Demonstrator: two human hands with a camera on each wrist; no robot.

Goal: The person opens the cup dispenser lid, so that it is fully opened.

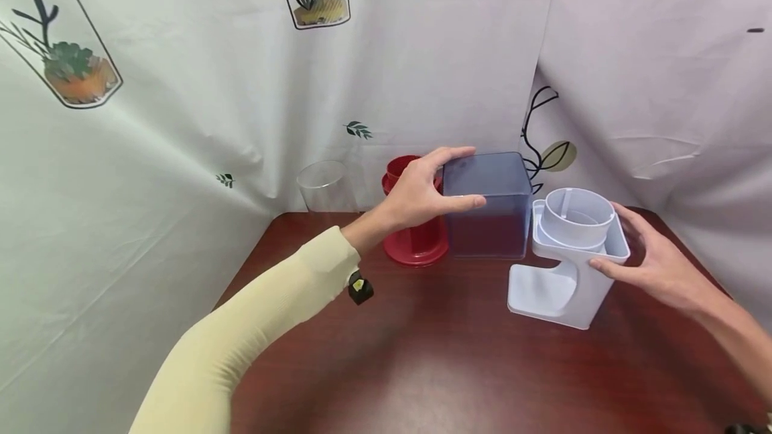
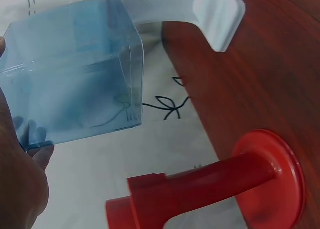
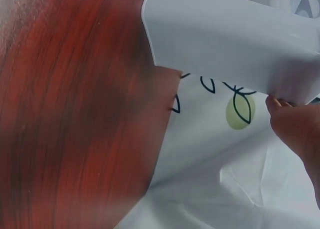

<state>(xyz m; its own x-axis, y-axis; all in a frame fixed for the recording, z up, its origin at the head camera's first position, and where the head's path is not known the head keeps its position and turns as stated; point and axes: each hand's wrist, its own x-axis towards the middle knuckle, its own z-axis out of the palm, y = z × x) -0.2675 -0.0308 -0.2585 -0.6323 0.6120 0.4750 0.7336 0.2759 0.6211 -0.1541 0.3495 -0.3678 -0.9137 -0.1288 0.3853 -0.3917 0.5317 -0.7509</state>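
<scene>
In the head view my left hand (image 1: 416,196) holds a translucent blue square box (image 1: 488,226), its thumb along the front and its fingers over the top back edge. The left wrist view shows the same box (image 2: 75,74), fingertips visible through its wall. My right hand (image 1: 651,253) grips the upper rim of a white C-shaped stand (image 1: 594,286), thumb in front and fingers behind. A round white cup (image 1: 579,220) sits in the stand's top. The stand's smooth side (image 3: 225,39) fills the top of the right wrist view. Box and stand are side by side, close together.
Behind my left hand a red stand (image 1: 416,253) with a round flared base is partly hidden. A clear cylinder (image 1: 326,186) stands at the back left. Printed white cloth (image 1: 422,52) hangs behind the dark red wooden table (image 1: 422,353).
</scene>
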